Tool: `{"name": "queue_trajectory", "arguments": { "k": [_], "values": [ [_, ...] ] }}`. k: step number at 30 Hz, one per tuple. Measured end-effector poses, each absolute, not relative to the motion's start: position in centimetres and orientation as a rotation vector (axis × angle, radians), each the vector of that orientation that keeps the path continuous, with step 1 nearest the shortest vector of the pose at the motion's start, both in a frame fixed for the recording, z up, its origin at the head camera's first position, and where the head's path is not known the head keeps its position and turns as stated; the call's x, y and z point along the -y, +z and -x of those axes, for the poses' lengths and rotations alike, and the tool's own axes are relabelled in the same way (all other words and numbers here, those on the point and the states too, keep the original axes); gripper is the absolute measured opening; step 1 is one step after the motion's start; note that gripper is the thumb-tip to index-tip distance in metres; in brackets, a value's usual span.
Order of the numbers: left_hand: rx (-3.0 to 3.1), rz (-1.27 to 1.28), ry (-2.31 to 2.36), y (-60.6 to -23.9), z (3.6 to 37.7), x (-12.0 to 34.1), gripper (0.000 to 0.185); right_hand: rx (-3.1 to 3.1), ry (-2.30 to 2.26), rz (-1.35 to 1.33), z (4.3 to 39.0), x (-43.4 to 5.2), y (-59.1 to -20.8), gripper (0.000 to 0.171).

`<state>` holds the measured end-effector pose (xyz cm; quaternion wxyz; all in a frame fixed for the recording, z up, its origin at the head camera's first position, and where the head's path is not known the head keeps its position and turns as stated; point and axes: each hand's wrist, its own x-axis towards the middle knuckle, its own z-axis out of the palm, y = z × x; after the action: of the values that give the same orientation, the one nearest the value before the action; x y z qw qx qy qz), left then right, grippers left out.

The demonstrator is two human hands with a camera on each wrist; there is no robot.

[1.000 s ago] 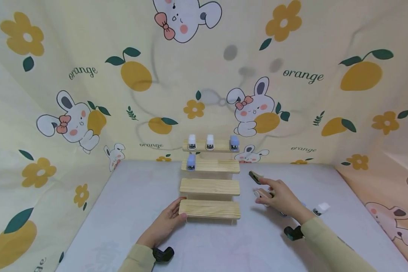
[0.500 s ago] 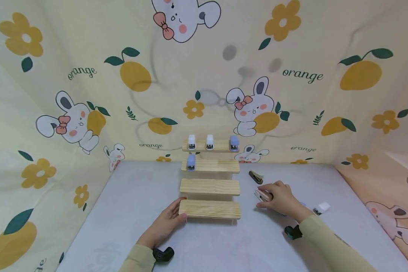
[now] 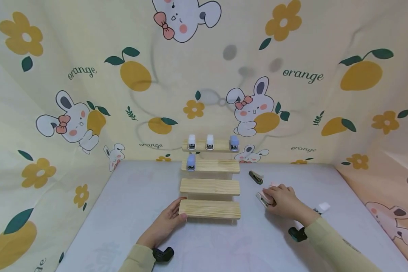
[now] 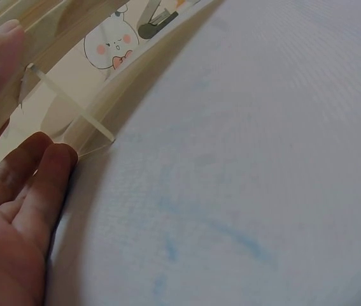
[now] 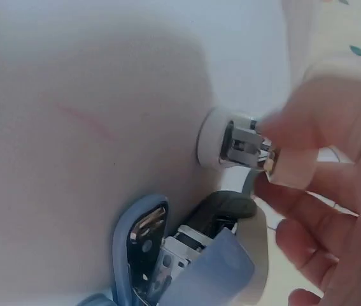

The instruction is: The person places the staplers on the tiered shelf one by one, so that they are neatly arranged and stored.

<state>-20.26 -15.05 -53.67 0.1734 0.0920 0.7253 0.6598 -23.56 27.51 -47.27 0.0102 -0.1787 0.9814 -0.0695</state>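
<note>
My right hand (image 3: 285,202) pinches a small stapler (image 3: 264,199) with a pale pink top and white base, close over the table right of the stand. In the right wrist view, its metal front and white base (image 5: 214,137) stick out from my fingers. A blue stapler (image 5: 212,271) lies just beside, overlapping a dark green and beige one. My left hand (image 3: 168,221) grips the left end of the lowest board of a tiered wooden stand (image 3: 209,209). In the left wrist view, the thumb (image 4: 2,54) lies on the wood and fingertips are near a clear support (image 4: 72,102).
White staplers (image 3: 209,142) and a blue stapler (image 3: 234,143) stand on the top tier. Another blue one (image 3: 190,162) is on the tier below, at left. A dark green stapler (image 3: 256,177) lies right of the stand, and a white one (image 3: 323,207) sits beyond my right wrist.
My right hand has closed on the pink stapler, and both have shifted slightly right and toward me. The left hand and stand have stayed put.
</note>
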Motion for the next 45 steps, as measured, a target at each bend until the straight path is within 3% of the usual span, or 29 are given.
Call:
{"name": "queue_trajectory", "arguments": {
  "k": [4, 8, 24, 32, 45],
  "values": [
    [-2.067, -0.249, 1.867, -53.8, 20.2, 15.2, 0.069, -3.032, -0.237, 0.527, 23.5, -27.3, -47.1, 0.042],
    [-2.057, -0.25, 1.869, -54.0, 20.1, 15.3, 0.07, -3.026, -0.373, 0.505, 23.3, -27.0, -47.3, 0.042],
    [-2.011, -0.295, 1.905, -53.8, 19.9, 15.1, 0.07, -3.132, -0.554, 0.385, 23.5, -26.9, -48.5, 0.074],
    [-2.008, -0.309, 1.914, -53.8, 19.9, 15.1, 0.069, -3.191, -0.54, 0.431, 23.4, -26.7, -48.9, 0.061],
    [-2.048, -0.338, 1.895, -53.7, 20.0, 15.0, 0.067, -3.22, -0.894, 0.479, 23.0, -25.9, -47.7, 0.063]
  ]
}}
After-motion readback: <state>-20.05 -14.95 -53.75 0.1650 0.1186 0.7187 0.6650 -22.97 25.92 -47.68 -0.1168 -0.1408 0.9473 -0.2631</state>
